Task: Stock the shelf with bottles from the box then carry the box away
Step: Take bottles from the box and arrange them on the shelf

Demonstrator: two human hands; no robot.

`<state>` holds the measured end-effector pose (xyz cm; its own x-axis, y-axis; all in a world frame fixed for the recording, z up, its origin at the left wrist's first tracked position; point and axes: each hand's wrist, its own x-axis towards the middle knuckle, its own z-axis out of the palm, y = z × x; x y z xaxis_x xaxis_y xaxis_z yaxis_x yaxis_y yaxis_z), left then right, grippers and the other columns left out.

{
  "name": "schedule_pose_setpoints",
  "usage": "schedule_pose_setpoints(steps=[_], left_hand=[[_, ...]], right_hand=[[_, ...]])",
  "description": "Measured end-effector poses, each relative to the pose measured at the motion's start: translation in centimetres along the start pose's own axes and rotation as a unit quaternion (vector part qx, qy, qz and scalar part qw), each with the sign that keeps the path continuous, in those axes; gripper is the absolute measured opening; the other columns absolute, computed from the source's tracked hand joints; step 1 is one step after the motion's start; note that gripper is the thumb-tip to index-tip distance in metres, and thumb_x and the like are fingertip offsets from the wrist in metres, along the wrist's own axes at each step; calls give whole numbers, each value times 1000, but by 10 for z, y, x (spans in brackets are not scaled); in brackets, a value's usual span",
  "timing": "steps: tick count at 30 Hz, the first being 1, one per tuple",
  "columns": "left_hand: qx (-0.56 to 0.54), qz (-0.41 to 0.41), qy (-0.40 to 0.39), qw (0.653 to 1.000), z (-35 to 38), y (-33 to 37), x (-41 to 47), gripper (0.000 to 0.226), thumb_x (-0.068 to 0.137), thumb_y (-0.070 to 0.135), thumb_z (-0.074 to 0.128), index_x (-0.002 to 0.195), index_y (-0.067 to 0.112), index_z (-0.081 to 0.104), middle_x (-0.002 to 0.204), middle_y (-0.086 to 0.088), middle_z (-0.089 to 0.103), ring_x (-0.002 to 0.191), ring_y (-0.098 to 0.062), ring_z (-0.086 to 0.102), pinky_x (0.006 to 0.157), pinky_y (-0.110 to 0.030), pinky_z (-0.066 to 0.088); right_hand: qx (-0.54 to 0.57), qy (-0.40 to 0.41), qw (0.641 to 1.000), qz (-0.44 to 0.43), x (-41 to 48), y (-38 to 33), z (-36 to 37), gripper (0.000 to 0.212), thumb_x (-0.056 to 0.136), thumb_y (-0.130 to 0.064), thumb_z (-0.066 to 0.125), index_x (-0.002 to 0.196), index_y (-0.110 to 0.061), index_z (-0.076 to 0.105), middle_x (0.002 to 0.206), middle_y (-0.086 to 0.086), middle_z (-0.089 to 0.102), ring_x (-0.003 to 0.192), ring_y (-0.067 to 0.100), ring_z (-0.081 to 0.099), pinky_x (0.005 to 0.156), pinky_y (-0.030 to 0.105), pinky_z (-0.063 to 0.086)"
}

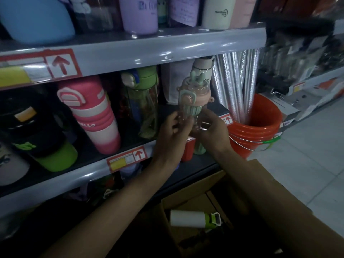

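A clear bottle with a pale green and pink lid (193, 97) stands upright in front of the middle shelf (89, 175). My left hand (172, 135) grips its lower left side, and my right hand (212, 131) grips its lower right side. Both hands hold it at the shelf's right end. Below, an open cardboard box (264, 198) sits on the floor. Inside it lies a white bottle with a green cap (191, 218) on its side.
The middle shelf holds a pink and white bottle (93, 116), a green-capped clear bottle (145, 101) and a black and green bottle (35, 135). An orange bucket (258, 131) with shiny rolls stands right of the shelf. The upper shelf (149, 47) carries several coloured bottles.
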<state>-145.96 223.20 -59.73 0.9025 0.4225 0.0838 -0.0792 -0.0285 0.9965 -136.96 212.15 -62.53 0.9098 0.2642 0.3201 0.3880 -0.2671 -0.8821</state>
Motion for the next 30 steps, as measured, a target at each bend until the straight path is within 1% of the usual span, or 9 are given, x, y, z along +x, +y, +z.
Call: schedule_pose_setpoints(steps=[4, 8, 11, 13, 15, 17, 20, 24, 30], left_hand=[[13, -9, 13, 1000, 3, -1, 13, 42, 97, 29, 66, 138, 26, 56, 102, 23, 66, 91, 13, 66, 82, -14, 52], [33, 7, 23, 999, 4, -4, 30, 27, 96, 33, 67, 118, 43, 56, 101, 26, 66, 96, 12, 64, 83, -15, 49], [60, 33, 29, 997, 9, -10, 41, 50, 87, 47, 66, 134, 35, 53, 125, 13, 63, 112, 6, 61, 96, -24, 52], [70, 32, 29, 997, 12, -14, 47, 82, 77, 60, 62, 150, 32, 41, 140, 4, 55, 123, -6, 59, 105, -34, 51], [75, 22, 36, 996, 14, -15, 52, 96, 71, 66, 59, 156, 32, 31, 146, 1, 50, 129, -11, 56, 109, -36, 47], [71, 12, 50, 996, 16, -15, 58, 97, 72, 65, 59, 158, 33, 27, 148, 0, 50, 132, -12, 52, 111, -31, 43], [55, 8, 76, 996, 18, -17, 67, 95, 76, 60, 59, 160, 33, 22, 154, 1, 46, 138, -13, 46, 114, -32, 38], [53, 18, 103, 993, 21, -20, 75, 101, 72, 66, 57, 160, 30, 22, 157, 1, 43, 142, -14, 43, 117, -36, 37], [54, 19, 121, 991, 25, -29, 82, 104, 68, 71, 53, 160, 31, 23, 154, 2, 47, 138, -13, 47, 115, -40, 40]], right_hand=[[10, -21, 1000, -9, 26, 6, 4, 42, 70, -3, 86, 107, -13, 69, 72, -24, 66, 68, -6, 60, 67, 19, 48], [6, -46, 999, -17, 48, 10, 10, 38, 72, -3, 84, 94, -28, 66, 72, -22, 68, 69, -3, 63, 66, 19, 49], [-4, -51, 998, -31, 60, 10, 17, 29, 76, -15, 76, 103, -21, 69, 86, -11, 73, 80, 5, 70, 70, 22, 52], [-13, -52, 998, -33, 69, 9, 21, 25, 76, -20, 70, 100, -25, 65, 84, -13, 70, 78, -2, 66, 68, 12, 47], [-18, -54, 998, -33, 77, 10, 23, 30, 80, -12, 74, 102, -29, 64, 81, -16, 68, 75, -7, 63, 66, 9, 46], [-13, -60, 998, -26, 84, 13, 27, 42, 83, -3, 75, 114, -30, 65, 85, -16, 70, 79, -8, 66, 70, 13, 49], [-20, -63, 997, -28, 92, 15, 34, 53, 84, 1, 75, 133, -16, 62, 89, -9, 71, 77, -18, 62, 71, 2, 43], [-2, -62, 998, -22, 96, 18, 45, 57, 85, 0, 74, 137, -17, 57, 81, -10, 66, 71, -14, 62, 68, 3, 43], [17, -56, 998, 7, 95, 23, 50, 53, 90, -2, 65, 140, -16, 55, 85, -11, 68, 77, -9, 66, 74, 10, 50]])
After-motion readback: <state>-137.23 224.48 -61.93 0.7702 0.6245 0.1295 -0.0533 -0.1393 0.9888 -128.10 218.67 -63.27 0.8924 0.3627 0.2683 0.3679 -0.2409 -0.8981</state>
